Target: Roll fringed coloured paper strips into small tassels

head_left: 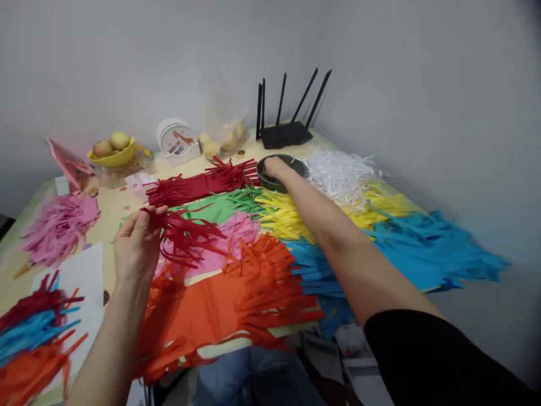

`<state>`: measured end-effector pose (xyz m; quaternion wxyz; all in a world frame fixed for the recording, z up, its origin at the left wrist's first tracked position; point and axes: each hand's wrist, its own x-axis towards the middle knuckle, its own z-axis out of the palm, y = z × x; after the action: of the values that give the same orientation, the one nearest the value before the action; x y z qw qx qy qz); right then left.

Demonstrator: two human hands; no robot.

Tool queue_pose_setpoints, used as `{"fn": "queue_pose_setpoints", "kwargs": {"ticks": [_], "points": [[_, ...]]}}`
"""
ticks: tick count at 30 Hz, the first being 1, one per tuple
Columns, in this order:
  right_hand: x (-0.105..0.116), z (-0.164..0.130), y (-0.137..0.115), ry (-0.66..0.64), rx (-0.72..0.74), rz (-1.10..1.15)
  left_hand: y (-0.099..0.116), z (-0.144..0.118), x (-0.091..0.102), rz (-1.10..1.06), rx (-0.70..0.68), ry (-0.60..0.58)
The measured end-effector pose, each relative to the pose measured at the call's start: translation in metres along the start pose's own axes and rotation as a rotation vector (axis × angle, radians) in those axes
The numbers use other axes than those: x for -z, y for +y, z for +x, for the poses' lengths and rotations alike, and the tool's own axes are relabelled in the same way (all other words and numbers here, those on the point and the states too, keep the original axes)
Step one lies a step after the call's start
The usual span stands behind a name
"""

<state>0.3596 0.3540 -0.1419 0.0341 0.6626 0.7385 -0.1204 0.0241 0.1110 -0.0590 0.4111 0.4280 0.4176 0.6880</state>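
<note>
Dark red fringed paper [186, 237], black router [284, 134]

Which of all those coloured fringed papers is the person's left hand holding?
The dark red fringe. It is pinched in the left hand and lifted over the pink and orange sheets, while a second dark red piece lies flat farther back.

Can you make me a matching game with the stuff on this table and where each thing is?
Things:
1. router
2. yellow bowl of fruit
3. dark round dish
4. dark red paper fringe

Places:
A. pinched in the left hand
B. far left of the table, by the wall
C. under the right hand
D. in the back corner, antennas up

Pairs: 1-D, 2-B, 3-C, 4-A
</note>
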Motion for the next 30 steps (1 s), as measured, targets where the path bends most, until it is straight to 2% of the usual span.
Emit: {"fn": "queue_pose_setpoints", "kwargs": {"ticks": [2, 4, 6, 8, 10, 12, 14, 17, 19, 22, 23, 24, 26, 28, 30], "points": [[0.001, 0.003, 0.002, -0.003, -0.035, -0.024, -0.002, 0.002, 0.001, -0.008, 0.059, -0.003], [0.002, 0.003, 0.002, 0.001, -0.056, -0.033, -0.003, 0.001, 0.002, 0.059, 0.030, -0.025], [0.001, 0.002, 0.001, 0.012, -0.051, -0.027, -0.003, -0.001, 0.003, 0.245, -0.152, -0.001], [0.000, -0.001, -0.001, 0.037, -0.044, -0.013, -0.002, -0.003, 0.007, 0.430, -0.386, 0.094], [-0.001, -0.004, -0.002, 0.075, -0.047, 0.008, 0.001, -0.006, 0.012, 0.466, -0.491, 0.183], [0.001, -0.009, -0.001, 0.122, -0.067, 0.037, 0.006, -0.008, 0.018, 0.393, -0.457, 0.213], [0.005, -0.016, 0.005, 0.175, -0.098, 0.082, 0.010, -0.011, 0.024, 0.354, -0.375, 0.193], [0.017, -0.033, 0.013, 0.280, -0.130, 0.177, 0.015, -0.017, 0.030, 0.406, -0.257, 0.139], [0.027, -0.051, 0.008, 0.370, -0.126, 0.232, 0.017, -0.023, 0.028, 0.455, -0.203, 0.107], [0.035, -0.095, -0.030, 0.472, 0.034, 0.436, 0.016, -0.032, 0.016, 0.466, -0.152, 0.044], [0.035, -0.114, -0.050, 0.474, 0.183, 0.656, 0.016, -0.036, 0.010, 0.457, -0.137, 0.018], [0.033, -0.136, -0.072, 0.414, 0.354, 0.880, 0.015, -0.040, 0.004, 0.447, -0.127, -0.007], [0.025, -0.180, -0.114, 0.208, 0.632, 1.142, 0.016, -0.049, -0.007, 0.430, -0.124, -0.051], [0.017, -0.219, -0.147, 0.130, 0.768, 1.274, 0.017, -0.060, -0.015, 0.425, -0.139, -0.087], [0.010, -0.247, -0.167, 0.124, 0.807, 1.365, 0.019, -0.071, -0.017, 0.426, -0.161, -0.096]]}}
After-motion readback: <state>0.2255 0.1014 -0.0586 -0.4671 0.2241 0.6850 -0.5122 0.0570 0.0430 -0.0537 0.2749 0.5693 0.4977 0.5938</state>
